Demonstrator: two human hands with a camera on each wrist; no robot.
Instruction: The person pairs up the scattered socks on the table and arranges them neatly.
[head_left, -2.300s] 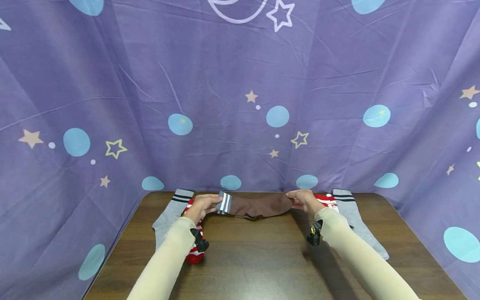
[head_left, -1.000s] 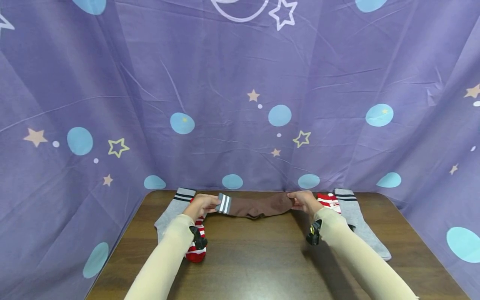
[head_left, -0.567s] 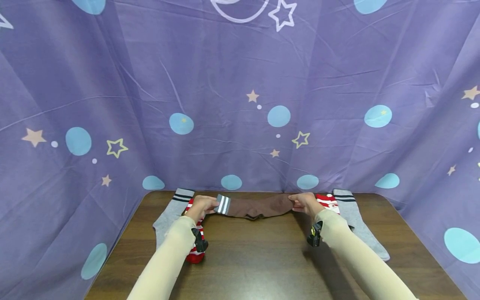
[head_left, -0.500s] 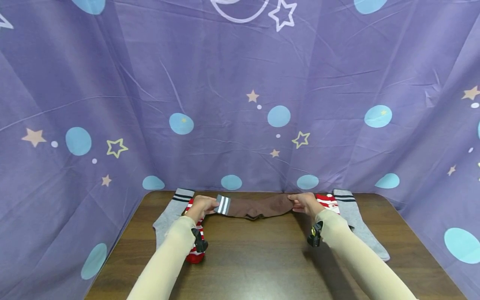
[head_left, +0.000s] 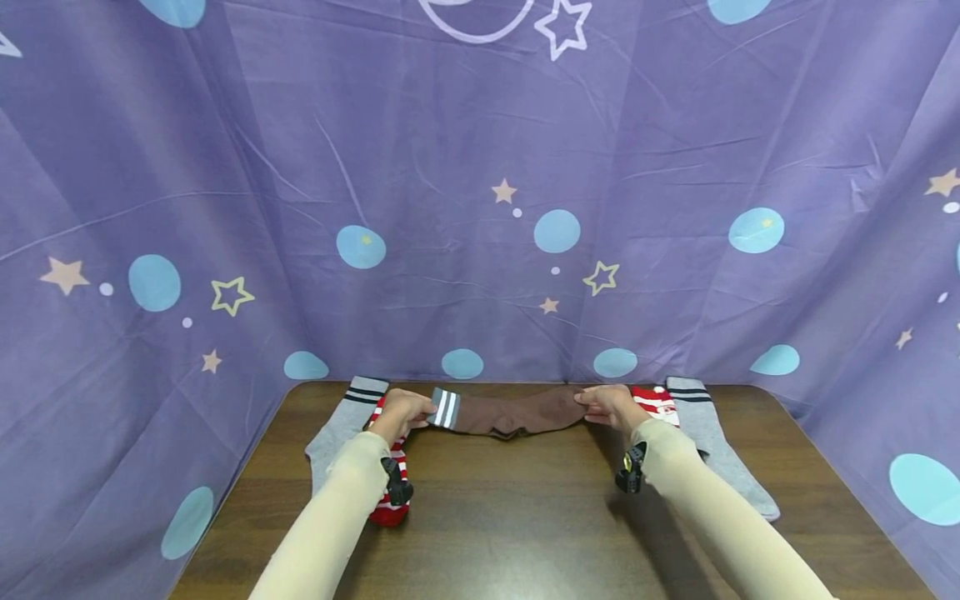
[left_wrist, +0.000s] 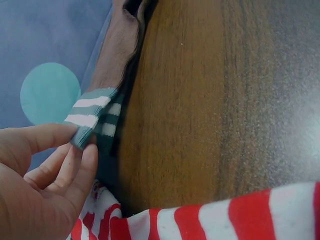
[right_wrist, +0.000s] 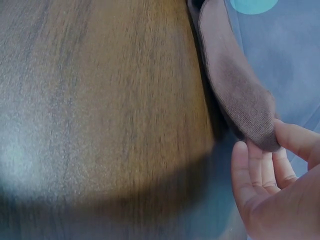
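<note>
A brown sock (head_left: pixel 517 414) with a grey, white-striped cuff stretches sideways near the table's far edge. My left hand (head_left: pixel 405 412) pinches its cuff (left_wrist: pixel 90 112) between thumb and fingers. Beneath that cuff, the left wrist view shows another edge with the same stripes (left_wrist: pixel 111 119). At the other end, my right hand (head_left: pixel 609 406) pinches the sock's toe (right_wrist: pixel 260 122), thumb on top and fingers below. Close under my left hand lies a red-and-white striped sock (left_wrist: pixel 255 212), partly hidden by the wrist.
A grey sock with black bands (head_left: pixel 339 429) lies on the left of the wooden table (head_left: pixel 495 517). On the right lie another grey sock (head_left: pixel 720 450) and a red-and-white sock (head_left: pixel 656 403), partly behind my right arm. A purple curtain (head_left: pixel 450 167) hangs behind the table.
My left hand has shifted slightly left with the cuff, and the brown sock lies a little more drawn out. My right hand keeps its hold on the toe, almost still.
</note>
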